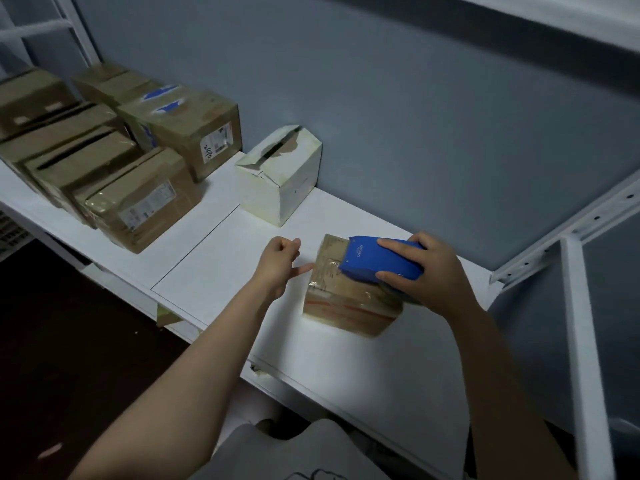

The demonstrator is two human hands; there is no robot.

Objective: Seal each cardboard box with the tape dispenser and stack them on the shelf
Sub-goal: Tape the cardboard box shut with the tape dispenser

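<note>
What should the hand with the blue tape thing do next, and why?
Probably draw the blue tape dispenser on across the small cardboard box: the right hand presses it on the box top, and the left hand steadies the side.

A flat blue-grey wall [415, 109] is filling the back of the view, unmarked and evenly painted. In front of it a white shelf board [346, 368] is running from the left edge toward the lower right, a thin seam dividing it into panels, its front edge chipped in places. White metal framing is standing around it — a perforated rail [568, 233] is slanting down at the right, meeting a white upright post [581, 358], and more white bars [52, 29] are crossing in the upper left corner. Below the board a dark floor [69, 341] is lying in shadow. The light is falling dim and soft — brightest on the white board.
</note>
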